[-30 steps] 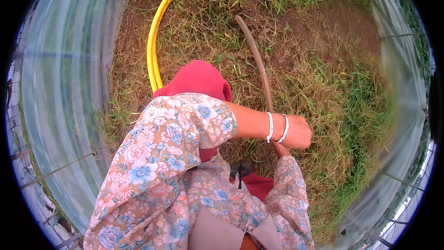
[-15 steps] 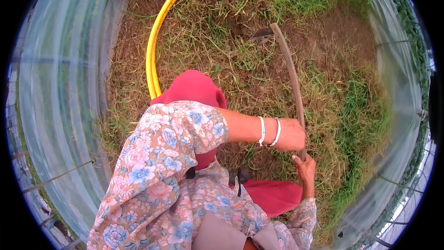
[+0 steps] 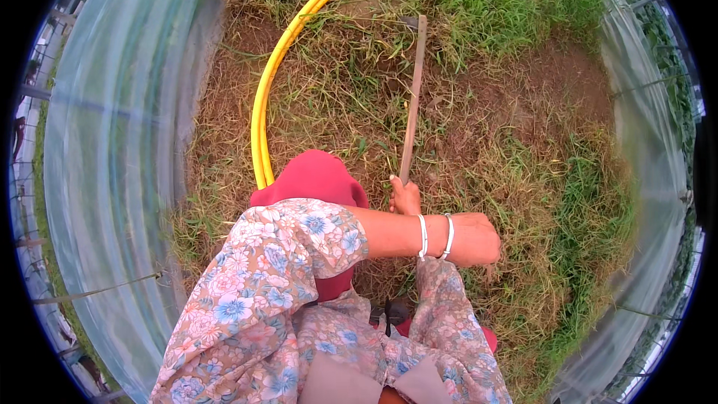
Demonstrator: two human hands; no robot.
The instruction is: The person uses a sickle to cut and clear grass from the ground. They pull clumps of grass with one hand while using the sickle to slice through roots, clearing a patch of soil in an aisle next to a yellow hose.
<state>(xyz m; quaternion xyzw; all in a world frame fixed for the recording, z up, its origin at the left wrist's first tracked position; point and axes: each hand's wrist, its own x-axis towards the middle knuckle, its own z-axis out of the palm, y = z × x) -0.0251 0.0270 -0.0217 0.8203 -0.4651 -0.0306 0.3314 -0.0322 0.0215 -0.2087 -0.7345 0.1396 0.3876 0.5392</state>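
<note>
My right hand (image 3: 404,197) is closed round the near end of the wooden handle of a hoe (image 3: 413,105). The handle reaches away from me over the ground, and its dark blade (image 3: 408,22) shows only in part among the grass at the far end. My left forearm, with two white bands at the wrist, crosses over my right arm. Off the handle, to its right, my left hand (image 3: 476,239) is closed with its back up; its curled fingers hide whatever is in them. Cut and dry grass (image 3: 516,202) lies beneath it.
A yellow hose (image 3: 263,105) curves along the left, close to my red-clothed knee (image 3: 318,178). Plastic sheeting (image 3: 112,150) walls the left side, and more sheeting (image 3: 651,164) stands on the right. Green grass (image 3: 508,0) grows at the far side, beside bare soil (image 3: 561,78).
My right hand has moved forward and left with the hoe, whose handle now points more straight ahead. My left hand has come off the handle and stays on the right.
</note>
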